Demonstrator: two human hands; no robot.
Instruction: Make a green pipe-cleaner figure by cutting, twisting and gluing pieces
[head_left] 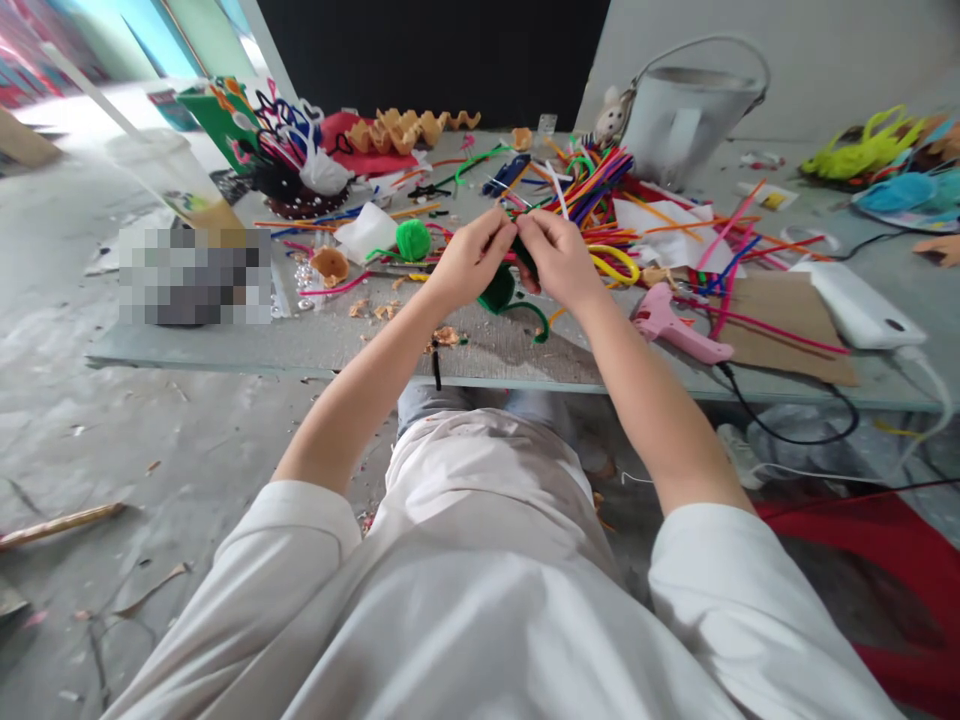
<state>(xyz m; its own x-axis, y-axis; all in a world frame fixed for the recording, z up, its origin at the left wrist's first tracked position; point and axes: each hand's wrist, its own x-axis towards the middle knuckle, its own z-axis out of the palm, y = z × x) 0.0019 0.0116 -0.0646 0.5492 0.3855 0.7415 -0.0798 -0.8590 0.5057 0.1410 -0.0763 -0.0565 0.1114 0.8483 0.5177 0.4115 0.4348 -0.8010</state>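
Dark-green pipe-cleaner coil [496, 290], two-handed grip

Before me, left hand [474, 253] and right hand [556, 258] meet above the tabletop [307, 346] — fingers of both pinched on the coil. A bright-green ball [412, 240] lies leftward; a pink glue gun [679, 328] — beside the right forearm [660, 410].

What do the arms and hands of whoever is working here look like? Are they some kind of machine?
No machine: these are a person's own arms. Loose white sleeves end near the elbows, leaving both forearms uncovered. The left hand and right hand wear no gloves. No watch, bracelet, cable or marking shows on either wrist.
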